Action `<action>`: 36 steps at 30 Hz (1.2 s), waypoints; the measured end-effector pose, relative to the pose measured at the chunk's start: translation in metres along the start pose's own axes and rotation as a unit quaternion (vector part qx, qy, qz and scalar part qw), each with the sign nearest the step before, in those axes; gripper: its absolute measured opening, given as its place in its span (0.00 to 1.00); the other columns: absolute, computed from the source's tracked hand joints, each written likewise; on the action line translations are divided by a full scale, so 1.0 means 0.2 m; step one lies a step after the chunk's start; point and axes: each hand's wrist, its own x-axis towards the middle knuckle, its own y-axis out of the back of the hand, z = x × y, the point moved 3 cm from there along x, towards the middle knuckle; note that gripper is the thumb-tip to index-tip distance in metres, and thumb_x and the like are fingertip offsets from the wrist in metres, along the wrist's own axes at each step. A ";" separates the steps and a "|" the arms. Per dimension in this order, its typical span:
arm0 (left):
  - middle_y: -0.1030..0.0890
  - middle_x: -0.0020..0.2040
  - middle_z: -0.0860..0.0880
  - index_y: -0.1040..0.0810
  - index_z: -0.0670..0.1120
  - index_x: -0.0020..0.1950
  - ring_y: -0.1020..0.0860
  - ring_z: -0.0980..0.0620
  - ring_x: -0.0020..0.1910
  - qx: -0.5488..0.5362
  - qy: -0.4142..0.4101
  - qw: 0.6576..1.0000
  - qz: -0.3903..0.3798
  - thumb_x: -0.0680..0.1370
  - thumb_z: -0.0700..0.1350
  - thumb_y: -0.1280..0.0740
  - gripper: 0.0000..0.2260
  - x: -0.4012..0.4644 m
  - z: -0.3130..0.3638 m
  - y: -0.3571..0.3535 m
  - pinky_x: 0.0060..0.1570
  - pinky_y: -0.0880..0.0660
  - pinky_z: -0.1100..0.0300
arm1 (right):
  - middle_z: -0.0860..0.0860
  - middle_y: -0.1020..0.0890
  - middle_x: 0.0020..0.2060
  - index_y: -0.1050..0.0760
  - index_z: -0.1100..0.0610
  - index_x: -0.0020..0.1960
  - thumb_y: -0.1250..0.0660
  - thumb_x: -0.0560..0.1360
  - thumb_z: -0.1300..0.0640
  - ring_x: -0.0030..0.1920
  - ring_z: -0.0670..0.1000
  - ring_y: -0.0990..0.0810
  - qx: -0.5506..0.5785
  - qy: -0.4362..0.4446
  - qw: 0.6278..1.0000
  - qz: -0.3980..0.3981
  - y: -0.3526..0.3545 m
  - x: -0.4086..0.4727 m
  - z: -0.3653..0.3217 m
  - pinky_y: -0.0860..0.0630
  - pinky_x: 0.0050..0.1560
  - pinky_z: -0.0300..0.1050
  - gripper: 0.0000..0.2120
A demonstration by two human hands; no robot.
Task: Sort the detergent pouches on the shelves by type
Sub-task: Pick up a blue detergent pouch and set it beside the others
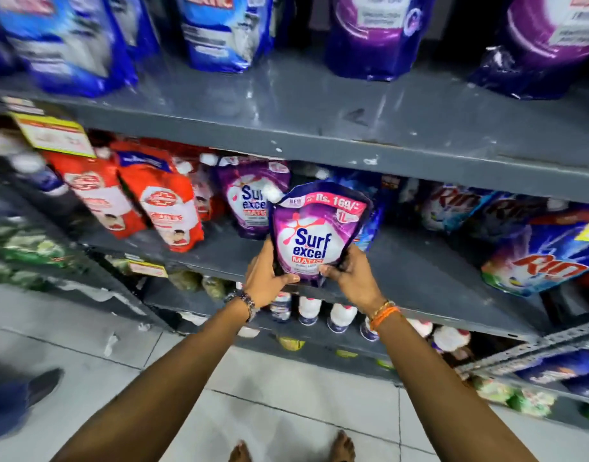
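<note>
**Inspector:** Over the middle shelf's (419, 278) front lip: purple Surf Excel pouch (314, 233), upright, label outward, clear of the shelf surface. Pinched at both bottom corners. Left hand (264, 278) closed on the lower left corner, thumb across the front; right hand (351, 278) closed on the lower right corner likewise.

**Second:** Nearest match?

**Inspector:** Second purple Surf Excel pouch (253, 198), just behind and to the left, standing on the same shelf. Red pouches (153, 201) beyond that on the left. Blue pouch (369, 225) directly behind the held one, mostly hidden. Rin packs (539, 258) well off to the right.

**Second:** Risks?

**Inspector:** Several, as judged. Grip low, weight above: likely to flop forward or fold at the neck if loosened on either side. Soft base: liable to slump once set down, unless leaned on its neighbour. Gap beside the matching pouch narrow: pushing in could tip that pouch or topple the leaning red row. Placed straight back instead: ends in front of blue stock, wrong type, sort spoiled.

**Second:** Anything below?

**Inspector:** White-capped bottles (341, 316) on the lower shelf and bare feet (343, 446) on the tile. Drop from the lip lands there; possible burst seam, slippery floor.

**Second:** Top shelf?

**Inspector:** Blurred. Blue and purple pouches, brands unreadable.
</note>
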 end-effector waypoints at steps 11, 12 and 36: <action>0.31 0.76 0.43 0.49 0.41 0.81 0.32 0.43 0.75 0.051 0.040 0.997 0.028 0.68 0.36 0.21 0.50 0.14 -0.22 0.54 0.72 0.33 0.42 | 0.65 0.20 0.64 0.30 0.70 0.69 0.27 0.71 0.74 0.62 0.59 0.20 -0.025 0.001 1.000 -0.016 -0.61 0.26 -0.08 0.24 0.67 0.60 0.28; 0.31 0.75 0.43 0.49 0.41 0.81 0.32 0.44 0.74 0.050 0.045 0.997 0.026 0.68 0.36 0.21 0.50 0.15 -0.24 0.55 0.72 0.33 0.42 | 0.65 0.20 0.64 0.30 0.70 0.69 0.27 0.71 0.74 0.63 0.61 0.20 -0.026 -0.002 1.000 -0.013 -0.62 0.27 -0.08 0.24 0.67 0.60 0.28; 0.26 0.64 0.44 0.33 0.44 0.67 0.24 0.46 0.63 -0.009 0.015 1.000 -0.020 0.64 0.36 0.19 0.36 -0.02 0.05 -0.05 0.62 0.23 0.51 | 0.51 0.25 0.58 0.31 0.60 0.68 0.27 0.69 0.77 0.56 0.49 0.26 0.070 -0.007 0.962 0.262 0.26 0.06 0.03 0.21 0.55 0.44 0.32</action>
